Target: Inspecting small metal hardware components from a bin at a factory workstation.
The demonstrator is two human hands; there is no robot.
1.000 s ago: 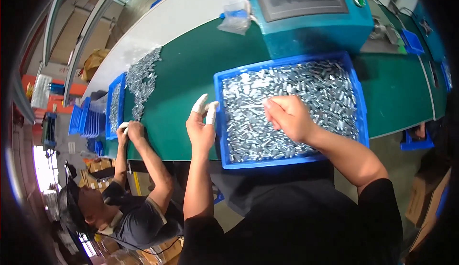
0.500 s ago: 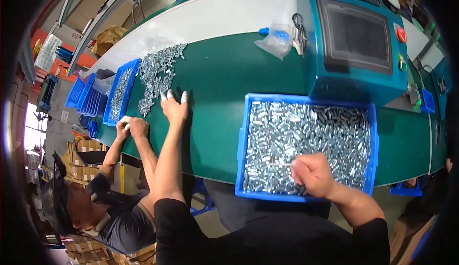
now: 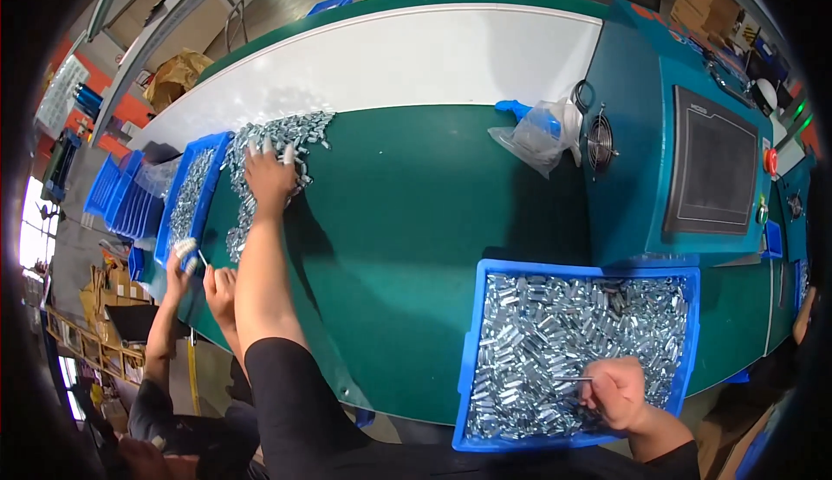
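Two hands work well apart: the left hand lies spread, fingers open, on the loose pile of metal parts at upper left, while the right hand is closed around a thin pin inside the blue bin at lower right.

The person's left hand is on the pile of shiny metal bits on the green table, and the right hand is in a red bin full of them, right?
Almost. The bin is blue, not red. The head view shows the left hand on the loose pile of small silver metal parts on the green table, and the right hand in the blue plastic bin full of the same parts.
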